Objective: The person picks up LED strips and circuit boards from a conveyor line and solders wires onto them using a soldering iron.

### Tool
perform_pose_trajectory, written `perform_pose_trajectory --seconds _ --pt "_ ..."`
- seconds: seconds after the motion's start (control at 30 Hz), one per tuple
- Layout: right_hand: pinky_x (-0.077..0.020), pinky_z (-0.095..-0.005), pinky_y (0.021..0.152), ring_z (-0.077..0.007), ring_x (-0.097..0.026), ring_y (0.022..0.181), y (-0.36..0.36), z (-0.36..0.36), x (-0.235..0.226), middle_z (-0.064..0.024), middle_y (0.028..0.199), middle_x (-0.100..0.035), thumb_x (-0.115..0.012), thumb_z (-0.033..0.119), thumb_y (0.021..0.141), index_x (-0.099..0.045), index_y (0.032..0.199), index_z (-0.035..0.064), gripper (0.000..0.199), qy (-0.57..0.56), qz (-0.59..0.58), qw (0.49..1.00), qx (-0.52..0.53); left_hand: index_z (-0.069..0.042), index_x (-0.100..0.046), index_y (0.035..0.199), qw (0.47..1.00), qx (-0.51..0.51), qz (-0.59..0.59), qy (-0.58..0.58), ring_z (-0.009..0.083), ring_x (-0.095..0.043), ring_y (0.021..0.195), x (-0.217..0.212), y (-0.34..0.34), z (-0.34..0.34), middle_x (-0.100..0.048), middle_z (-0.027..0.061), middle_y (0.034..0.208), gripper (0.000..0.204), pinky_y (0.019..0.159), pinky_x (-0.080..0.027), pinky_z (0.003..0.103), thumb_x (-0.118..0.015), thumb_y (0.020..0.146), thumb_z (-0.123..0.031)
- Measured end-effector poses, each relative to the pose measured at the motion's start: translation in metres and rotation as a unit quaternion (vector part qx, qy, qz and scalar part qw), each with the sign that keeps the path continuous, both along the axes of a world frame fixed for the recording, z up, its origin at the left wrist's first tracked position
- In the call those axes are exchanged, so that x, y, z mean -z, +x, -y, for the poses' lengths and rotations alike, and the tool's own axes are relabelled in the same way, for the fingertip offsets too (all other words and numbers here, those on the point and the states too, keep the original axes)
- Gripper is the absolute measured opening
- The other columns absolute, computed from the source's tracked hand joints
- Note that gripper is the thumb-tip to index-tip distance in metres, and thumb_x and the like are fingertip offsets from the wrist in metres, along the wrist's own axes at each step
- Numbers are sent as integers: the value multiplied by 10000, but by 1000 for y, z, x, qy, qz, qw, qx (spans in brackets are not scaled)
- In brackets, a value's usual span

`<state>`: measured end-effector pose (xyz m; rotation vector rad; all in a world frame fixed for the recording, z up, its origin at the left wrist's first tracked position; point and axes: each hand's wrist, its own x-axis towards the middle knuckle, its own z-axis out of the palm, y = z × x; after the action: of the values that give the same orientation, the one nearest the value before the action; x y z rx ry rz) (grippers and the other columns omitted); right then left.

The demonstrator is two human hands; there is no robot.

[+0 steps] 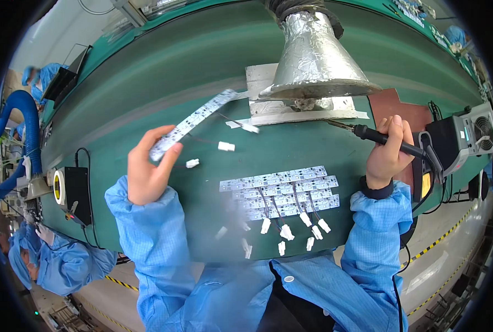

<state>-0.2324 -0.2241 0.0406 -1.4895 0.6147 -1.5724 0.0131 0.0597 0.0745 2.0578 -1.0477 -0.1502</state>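
My left hand (149, 166) holds one end of a long white LED strip board (194, 119), lifted above the green table, with thin wires and small white connectors (226, 146) hanging from it. My right hand (389, 152) grips a black soldering iron (368, 133), its tip pointing left toward the metal plate under the foil hood. Between my forearms lie several white LED strip boards (279, 191) stacked side by side, with wires running to white connectors (286, 232) at the table's near edge.
A foil-wrapped fume hood (315, 55) hangs over a metal plate (291, 108) at the table's middle. A soldering station (468, 135) stands at the right, a black box with a yellow reel (72, 188) at the left. Another person in blue (53, 265) sits lower left.
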Motion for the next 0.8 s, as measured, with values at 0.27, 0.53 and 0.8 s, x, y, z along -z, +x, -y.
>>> perform_pose_trajectory --seconds 0.27,0.53,0.8 --pt "-278 -236 520 -62 -371 573 1 -3 2 -13 588 -465 -530 135 932 -455 610 -1 358 6 -8 999 -30 -50 -667 951 972 145 177 54 310 -563 899 12 -28 21 -602 121 959 348 768 -436 390 -776 704 -269" --pt "-307 -264 572 -101 -327 608 0 -10 -1 -33 639 -400 -493 84 943 -402 649 1 319 1 -21 999 -35 5 -662 1012 959 259 -23 113 238 -540 734 20 -61 30 -538 98 785 362 661 -442 336 -773 729 -190" --pt "-293 -279 554 -122 -319 572 -6 -9 -8 -45 635 -389 -450 95 940 -379 653 23 305 -21 32 997 -60 27 -633 1078 949 182 -256 39 145 -578 852 16 -68 35 -624 86 930 316 717 -462 278 -723 789 -65"
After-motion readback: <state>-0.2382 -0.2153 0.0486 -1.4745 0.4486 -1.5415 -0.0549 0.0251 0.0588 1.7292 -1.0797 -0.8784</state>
